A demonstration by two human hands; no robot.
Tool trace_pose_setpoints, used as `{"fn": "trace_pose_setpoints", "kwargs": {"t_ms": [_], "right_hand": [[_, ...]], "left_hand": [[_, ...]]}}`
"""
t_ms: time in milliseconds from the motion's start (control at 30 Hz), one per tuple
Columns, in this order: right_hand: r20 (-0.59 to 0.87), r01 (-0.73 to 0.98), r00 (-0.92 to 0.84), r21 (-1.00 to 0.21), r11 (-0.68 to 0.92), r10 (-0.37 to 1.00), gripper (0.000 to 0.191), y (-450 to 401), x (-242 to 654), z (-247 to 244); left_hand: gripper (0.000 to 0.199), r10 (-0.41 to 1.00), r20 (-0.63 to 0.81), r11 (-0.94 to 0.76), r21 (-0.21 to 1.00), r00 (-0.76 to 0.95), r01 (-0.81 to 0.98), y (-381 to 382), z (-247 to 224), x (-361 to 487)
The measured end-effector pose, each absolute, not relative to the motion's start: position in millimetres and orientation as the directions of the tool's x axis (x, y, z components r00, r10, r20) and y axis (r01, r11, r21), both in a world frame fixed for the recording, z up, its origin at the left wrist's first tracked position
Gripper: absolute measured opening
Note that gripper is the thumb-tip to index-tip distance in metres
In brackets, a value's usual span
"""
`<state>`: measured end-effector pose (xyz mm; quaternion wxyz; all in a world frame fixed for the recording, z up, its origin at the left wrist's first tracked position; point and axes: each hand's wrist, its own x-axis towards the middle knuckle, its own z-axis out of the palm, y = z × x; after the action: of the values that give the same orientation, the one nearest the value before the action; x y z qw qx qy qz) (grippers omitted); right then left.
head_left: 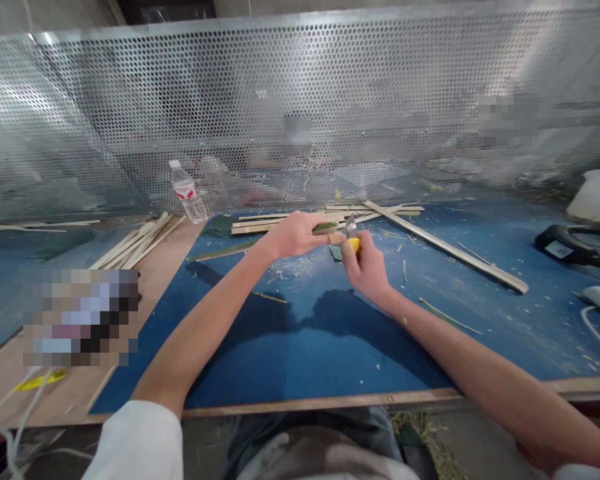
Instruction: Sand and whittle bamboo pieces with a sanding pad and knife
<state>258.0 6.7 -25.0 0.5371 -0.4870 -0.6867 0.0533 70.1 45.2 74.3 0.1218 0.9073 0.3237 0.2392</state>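
My left hand (295,235) pinches a thin green-skinned bamboo strip (324,228) between thumb and fingers. My right hand (367,267) grips a yellow-handled knife (353,245), and its small metal blade (351,225) stands against the strip. Part of the handle is hidden in my right fist. Both hands hover above a blue work board (280,373) scattered with pale shavings (290,275). Just beyond them lie several flat bamboo slats (275,223), and a long bamboo lath (445,247) runs off to the right.
A bundle of bamboo strips (135,243) rests on a plywood surface (173,273) at left, beyond a pixelated object (80,317). A plastic water bottle (187,193) stands against a perforated metal screen (300,87). A black object (565,243) lies at right.
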Motion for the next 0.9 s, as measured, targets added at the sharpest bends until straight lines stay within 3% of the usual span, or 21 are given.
{"fn": "trace_pose_setpoints", "kwargs": {"t_ms": [233,600,733,900], "right_hand": [[0.692,0.695,-0.117,-0.455,0.556,0.712,0.035,13,272,-31],[0.724,0.779,-0.291,-0.2,0.594,0.626,0.045,17,289,-24],[0.734,0.778,-0.274,-0.21,0.592,0.621,0.041,17,288,-24],[0.739,0.75,-0.18,-0.324,0.577,0.649,0.029,14,277,-25]], "left_hand": [[0.043,0.634,0.295,-0.763,0.392,0.715,0.515,42,74,70],[0.045,0.575,0.168,-0.802,0.31,0.8,0.511,48,65,70],[0.045,0.62,0.217,-0.774,0.325,0.754,0.543,47,64,72],[0.046,0.635,0.288,-0.765,0.364,0.717,0.531,45,67,74]]}}
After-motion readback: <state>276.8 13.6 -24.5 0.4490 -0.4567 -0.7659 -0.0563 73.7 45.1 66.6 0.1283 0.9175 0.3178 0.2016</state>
